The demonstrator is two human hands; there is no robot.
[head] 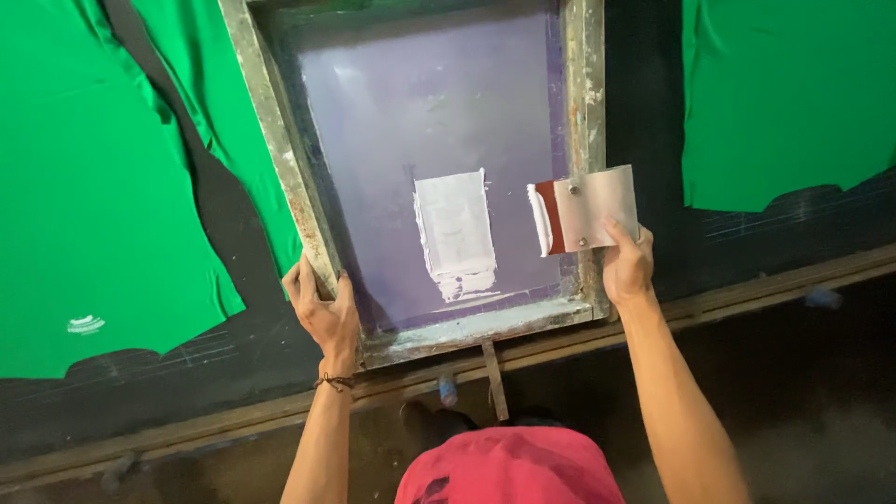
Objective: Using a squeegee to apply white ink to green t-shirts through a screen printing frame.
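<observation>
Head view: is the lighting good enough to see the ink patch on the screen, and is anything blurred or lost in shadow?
Head view: the white ink patch reads clearly on the screen, evenly lit, no glare; the squeegee in the right hand is sharp; the left hand casts a soft shadow; the bench edge and everything below it are dim.

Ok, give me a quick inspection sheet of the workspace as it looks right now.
Surface: long dark table with a wooden rail along its near edge.
Job's things: wooden-framed screen with purple mesh and a white ink patch; squeegee with white ink on its blade edge.
Clutter: green fabric pieces left and right; the left one bears a small white print.
Grippers: left hand grips the frame's near left corner; right hand holds the squeegee over the frame's right side.
Cables: nothing seen.
Surroundings: dim floor below; red cap at bottom.
</observation>
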